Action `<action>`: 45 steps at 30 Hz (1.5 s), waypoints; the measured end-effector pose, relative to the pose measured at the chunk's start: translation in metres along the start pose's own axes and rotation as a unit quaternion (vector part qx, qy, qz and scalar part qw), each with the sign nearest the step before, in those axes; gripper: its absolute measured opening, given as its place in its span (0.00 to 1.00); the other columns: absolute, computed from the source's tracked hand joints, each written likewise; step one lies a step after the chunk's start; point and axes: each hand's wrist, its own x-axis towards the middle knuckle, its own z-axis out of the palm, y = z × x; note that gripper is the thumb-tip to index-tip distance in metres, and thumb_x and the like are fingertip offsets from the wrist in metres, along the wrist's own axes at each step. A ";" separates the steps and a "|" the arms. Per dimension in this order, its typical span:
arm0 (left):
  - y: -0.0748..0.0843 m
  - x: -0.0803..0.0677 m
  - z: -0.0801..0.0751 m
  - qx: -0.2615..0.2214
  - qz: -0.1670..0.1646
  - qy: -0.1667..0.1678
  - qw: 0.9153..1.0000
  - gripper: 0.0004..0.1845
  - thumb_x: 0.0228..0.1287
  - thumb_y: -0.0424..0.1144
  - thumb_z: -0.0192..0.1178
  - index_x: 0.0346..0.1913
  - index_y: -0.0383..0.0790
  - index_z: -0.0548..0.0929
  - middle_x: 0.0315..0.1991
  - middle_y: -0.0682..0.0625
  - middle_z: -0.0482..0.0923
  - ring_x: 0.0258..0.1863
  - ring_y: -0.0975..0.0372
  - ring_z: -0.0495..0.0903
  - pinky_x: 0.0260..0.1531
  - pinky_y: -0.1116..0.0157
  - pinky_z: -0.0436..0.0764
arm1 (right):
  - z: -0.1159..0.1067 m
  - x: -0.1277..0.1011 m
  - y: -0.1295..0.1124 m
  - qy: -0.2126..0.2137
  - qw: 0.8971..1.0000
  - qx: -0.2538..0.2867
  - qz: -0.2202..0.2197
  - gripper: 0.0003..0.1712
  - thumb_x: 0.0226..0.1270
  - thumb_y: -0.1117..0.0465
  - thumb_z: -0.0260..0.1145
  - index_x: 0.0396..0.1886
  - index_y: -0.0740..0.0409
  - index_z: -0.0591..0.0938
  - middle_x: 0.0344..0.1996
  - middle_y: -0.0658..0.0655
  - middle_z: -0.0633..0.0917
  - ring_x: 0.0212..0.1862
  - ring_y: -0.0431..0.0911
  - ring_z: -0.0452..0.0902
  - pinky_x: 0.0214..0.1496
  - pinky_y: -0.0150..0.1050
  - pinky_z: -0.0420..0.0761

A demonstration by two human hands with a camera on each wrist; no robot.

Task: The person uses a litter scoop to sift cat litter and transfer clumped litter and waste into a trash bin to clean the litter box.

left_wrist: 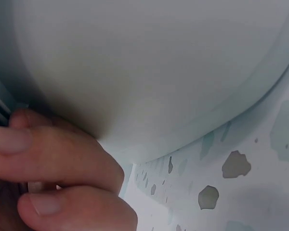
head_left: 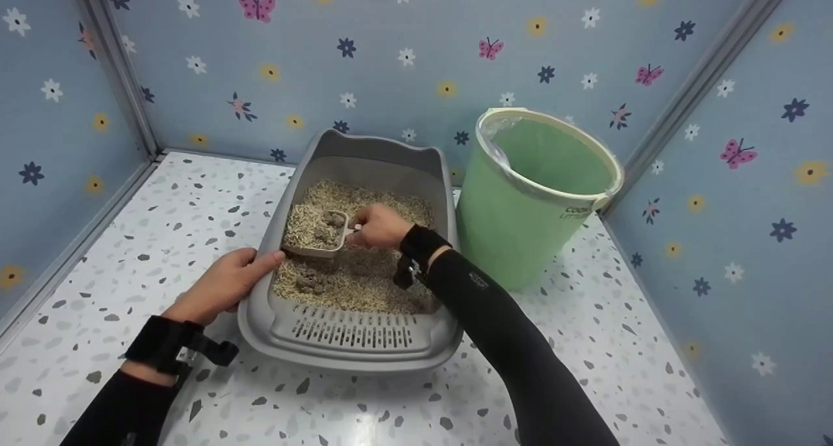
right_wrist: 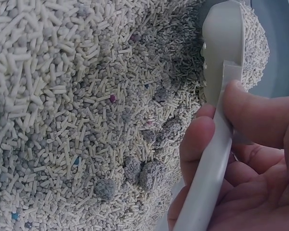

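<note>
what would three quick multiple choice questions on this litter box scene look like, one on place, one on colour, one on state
1. Where does the bin stand relative to the litter tray?
A. In front of it, nearest the person
B. Beside it, on the right hand's side
C. Inside it

2. What colour is the bin?
A. Light green
B. Red
C. Black

3. What is the right hand doing?
A. Resting flat on the floor
B. Hanging idle above the bin
C. Holding the scoop by its handle

Answers:
1. B, the head view shows the bin just past the tray's right wall.
2. A, its wall is pale green with a cream rim.
3. C, the right wrist view shows the thumb and fingers curled round the handle, with the scoop over the litter, while the left hand grips the tray's rim.
</note>
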 end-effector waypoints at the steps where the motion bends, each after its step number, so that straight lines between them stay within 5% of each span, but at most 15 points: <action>1: 0.000 0.000 0.000 -0.002 -0.001 0.000 1.000 0.35 0.83 0.69 0.58 0.49 0.34 0.75 0.27 0.50 0.76 0.17 0.66 0.69 0.15 0.69 0.70 | 0.000 0.000 0.000 -0.002 1.000 0.001 0.001 0.18 0.79 0.62 0.72 0.61 0.69 0.89 0.29 0.50 0.83 0.30 0.40 0.76 0.36 0.34 0.77; 13: 0.002 0.002 0.002 -0.002 -0.002 -0.005 1.000 0.34 0.82 0.69 0.58 0.49 0.35 0.74 0.27 0.50 0.76 0.17 0.66 0.68 0.15 0.69 0.70 | -0.004 -0.002 0.003 0.004 1.000 0.022 0.010 0.15 0.79 0.64 0.73 0.57 0.69 0.89 0.27 0.49 0.83 0.30 0.43 0.77 0.34 0.35 0.76; 22: 0.002 0.004 0.003 0.005 -0.007 -0.005 1.000 0.35 0.82 0.70 0.58 0.51 0.35 0.75 0.29 0.50 0.77 0.19 0.64 0.73 0.17 0.68 0.75 | -0.010 -0.010 0.003 0.019 0.999 0.034 0.008 0.04 0.78 0.65 0.72 0.40 0.62 0.87 0.21 0.47 0.79 0.27 0.40 0.71 0.35 0.34 0.73; 26: 0.001 0.004 0.003 0.006 -0.006 -0.007 1.000 0.35 0.82 0.70 0.57 0.51 0.35 0.75 0.29 0.50 0.77 0.19 0.64 0.73 0.17 0.67 0.75 | -0.011 -0.015 0.002 0.034 0.998 0.047 0.018 0.08 0.79 0.66 0.72 0.35 0.58 0.84 0.21 0.47 0.79 0.27 0.41 0.71 0.36 0.34 0.72; 36: -0.001 0.004 0.002 0.003 -0.002 -0.004 1.000 0.36 0.83 0.69 0.57 0.52 0.32 0.75 0.27 0.49 0.78 0.16 0.66 0.71 0.14 0.69 0.71 | -0.020 -0.034 -0.003 0.065 0.988 0.128 0.052 0.03 0.82 0.66 0.70 0.44 0.63 0.87 0.39 0.53 0.83 0.38 0.49 0.83 0.48 0.43 0.86; 45: -0.002 0.003 -0.001 0.002 -0.001 -0.007 1.000 0.35 0.84 0.68 0.57 0.52 0.31 0.76 0.27 0.49 0.79 0.16 0.66 0.71 0.13 0.69 0.70 | -0.034 -0.053 -0.011 0.106 0.987 0.114 0.030 0.09 0.84 0.64 0.70 0.50 0.67 0.91 0.36 0.54 0.85 0.38 0.55 0.84 0.37 0.35 0.81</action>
